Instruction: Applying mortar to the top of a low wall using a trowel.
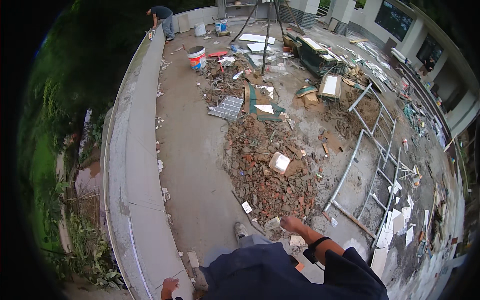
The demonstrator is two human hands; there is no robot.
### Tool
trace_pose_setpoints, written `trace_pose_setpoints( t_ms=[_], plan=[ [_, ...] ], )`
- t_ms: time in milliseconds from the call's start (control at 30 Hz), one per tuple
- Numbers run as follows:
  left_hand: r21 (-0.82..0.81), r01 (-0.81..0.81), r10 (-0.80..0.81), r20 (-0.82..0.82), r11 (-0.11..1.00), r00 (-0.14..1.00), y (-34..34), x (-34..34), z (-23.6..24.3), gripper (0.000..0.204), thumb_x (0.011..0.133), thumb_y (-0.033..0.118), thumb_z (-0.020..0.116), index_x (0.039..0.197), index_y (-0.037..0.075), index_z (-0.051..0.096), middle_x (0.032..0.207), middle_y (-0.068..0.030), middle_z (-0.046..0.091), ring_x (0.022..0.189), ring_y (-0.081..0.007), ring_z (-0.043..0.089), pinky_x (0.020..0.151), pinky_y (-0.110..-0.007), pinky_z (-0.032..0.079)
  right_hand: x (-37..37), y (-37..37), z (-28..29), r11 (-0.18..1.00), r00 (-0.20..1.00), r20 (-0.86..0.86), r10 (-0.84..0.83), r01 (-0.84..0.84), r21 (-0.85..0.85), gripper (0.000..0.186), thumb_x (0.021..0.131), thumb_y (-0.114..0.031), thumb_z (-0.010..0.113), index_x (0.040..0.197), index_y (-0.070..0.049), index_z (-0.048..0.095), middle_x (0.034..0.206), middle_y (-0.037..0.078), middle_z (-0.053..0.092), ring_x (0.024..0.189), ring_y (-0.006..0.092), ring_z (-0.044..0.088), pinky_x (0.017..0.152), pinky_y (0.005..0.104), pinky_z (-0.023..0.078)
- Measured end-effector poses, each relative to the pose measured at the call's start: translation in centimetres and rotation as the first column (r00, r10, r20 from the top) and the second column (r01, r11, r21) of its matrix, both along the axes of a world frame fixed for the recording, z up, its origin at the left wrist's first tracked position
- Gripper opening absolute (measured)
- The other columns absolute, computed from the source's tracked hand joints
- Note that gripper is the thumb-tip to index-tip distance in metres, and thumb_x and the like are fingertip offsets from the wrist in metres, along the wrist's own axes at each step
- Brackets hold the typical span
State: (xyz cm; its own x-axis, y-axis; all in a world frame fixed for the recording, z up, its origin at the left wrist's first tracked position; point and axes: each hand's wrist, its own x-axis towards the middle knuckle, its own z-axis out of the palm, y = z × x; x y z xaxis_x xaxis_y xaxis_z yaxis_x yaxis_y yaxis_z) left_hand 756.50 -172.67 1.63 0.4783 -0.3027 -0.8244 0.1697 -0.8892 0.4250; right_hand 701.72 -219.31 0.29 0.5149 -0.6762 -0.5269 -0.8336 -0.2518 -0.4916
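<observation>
Loose brick rubble (pixel 275 195) near a shoe (pixel 241 230) could cause a stumble; whether left hand (pixel 170 287) or right hand (pixel 291 224) grips anything is unclear.

Conc. floor (pixel 192 145); dk windows (pixel 394 21)

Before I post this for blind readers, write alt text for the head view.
A person's right hand hovers by brick rubble, the left hand by a low parapet, on a littered terrace. A co-worker bends at the parapet's far end; scaffold frames lie at right.
</observation>
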Motion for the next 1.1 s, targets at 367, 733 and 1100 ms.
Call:
trace_pose_setpoints(
  t_ms=[367,733,1100],
  plan=[
    [0.011,-0.101,0.100,-0.261,0.995,0.960,-29.8,27.3,-11.8,0.015,0.084,0.005,0.063,0.072,-0.001,0.058,0.065,-0.0116,0.059,0.050,-0.0204,0.057,0.042,-0.031,0.045,24.7,-28.4,5.4,0.960,0.967,-0.044,-0.250,0.242,-0.145,0.035,0.087,-0.035,0.057,0.099,-0.003,0.060,0.090,0.025,0.064,0.087,0.0438,0.061,0.076,0.0501,0.048],
    [-0.295,0.488,-0.457,0.170,0.822,0.873,-82.3,57.0,-4.0,0.032,0.089,0.024,0.060,0.067,0.001,0.060,0.058,-0.0088,0.060,0.050,-0.0153,0.056,0.052,-0.030,0.046,42.2,-32.4,-4.1,0.856,0.871,-0.281,-0.402,0.467,0.221,0.034,0.083,-0.037,0.060,0.100,-0.008,0.064,0.094,0.018,0.068,0.093,0.0359,0.065,0.079,0.0441,0.051],
    [0.015,0.435,-0.433,-0.055,0.901,0.900,-100.8,77.0,-8.0,0.022,0.087,0.015,0.063,0.073,-0.002,0.062,0.064,-0.0073,0.061,0.054,-0.0165,0.057,0.048,-0.031,0.047,64.2,-79.1,-5.1,0.948,0.948,-0.035,-0.316,0.315,-0.034,0.033,0.084,-0.033,0.057,0.099,-0.005,0.065,0.099,0.021,0.066,0.093,0.0406,0.062,0.080,0.0480,0.049]
  ],
)
